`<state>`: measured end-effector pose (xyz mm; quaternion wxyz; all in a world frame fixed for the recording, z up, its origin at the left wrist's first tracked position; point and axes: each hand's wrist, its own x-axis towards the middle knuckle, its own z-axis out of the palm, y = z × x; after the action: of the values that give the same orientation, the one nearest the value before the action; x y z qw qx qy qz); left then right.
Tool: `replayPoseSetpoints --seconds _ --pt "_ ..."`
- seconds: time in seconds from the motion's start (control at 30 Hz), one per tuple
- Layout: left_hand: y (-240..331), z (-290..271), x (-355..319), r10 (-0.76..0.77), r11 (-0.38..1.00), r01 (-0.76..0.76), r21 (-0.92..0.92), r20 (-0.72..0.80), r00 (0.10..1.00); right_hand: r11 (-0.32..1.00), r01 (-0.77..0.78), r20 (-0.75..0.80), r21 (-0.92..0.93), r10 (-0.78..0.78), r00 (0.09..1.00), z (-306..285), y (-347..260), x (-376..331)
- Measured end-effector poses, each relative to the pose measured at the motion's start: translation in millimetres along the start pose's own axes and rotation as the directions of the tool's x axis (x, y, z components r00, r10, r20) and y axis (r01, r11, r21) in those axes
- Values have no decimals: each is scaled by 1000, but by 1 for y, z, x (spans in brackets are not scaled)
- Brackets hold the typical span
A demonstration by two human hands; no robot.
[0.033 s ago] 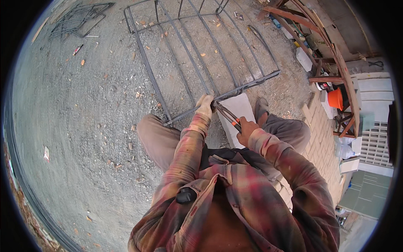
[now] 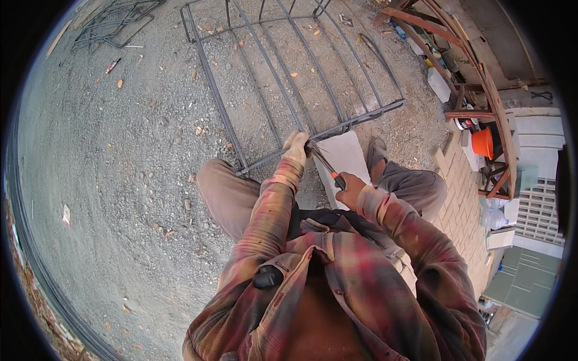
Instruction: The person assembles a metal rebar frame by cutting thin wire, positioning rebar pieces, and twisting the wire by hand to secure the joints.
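Observation:
A cage of dark steel reinforcing bars lies on the gravel in front of me. My left hand, in a pale work glove, is closed around its near bar, where a lengthwise bar meets it. In my bare right hand are long pincers with orange and black grips, their handles squeezed together. The pincers' jaws are at the near bar, right beside my left hand. Whatever the jaws bite on is too small to make out. A pale slab lies beneath the pincers, between my legs.
More bent steel bars lie at the far left. A brown wooden frame stands on the right, with an orange bucket by it. Paving bricks run along my right side. Small stones and scraps dot the gravel.
The pincers' handles, spread apart before, are now together in my right hand. My left hand has stayed on the near bar. The view has shifted slightly.

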<state>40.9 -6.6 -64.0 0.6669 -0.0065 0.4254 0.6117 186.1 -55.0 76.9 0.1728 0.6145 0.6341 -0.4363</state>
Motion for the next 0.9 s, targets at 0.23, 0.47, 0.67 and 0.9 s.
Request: replayPoseSetpoints --seconds 0.23,0.47,0.67,0.9 --pt "4 0 -10 128 945 -140 295 62 990 164 -523 548 836 -233 803 22 0 -3" --pt "-23 -12 21 37 965 -63 255 104 994 -4 -651 581 759 -446 681 27 31 9" --pt "-33 -7 22 72 986 -73 151 17 997 933 -9 165 359 -55 985 -27 1 -20" --pt "-20 -19 20 -3 998 -5 64 111 994 589 -7 -333 -808 -446 831 -51 -8 -21"
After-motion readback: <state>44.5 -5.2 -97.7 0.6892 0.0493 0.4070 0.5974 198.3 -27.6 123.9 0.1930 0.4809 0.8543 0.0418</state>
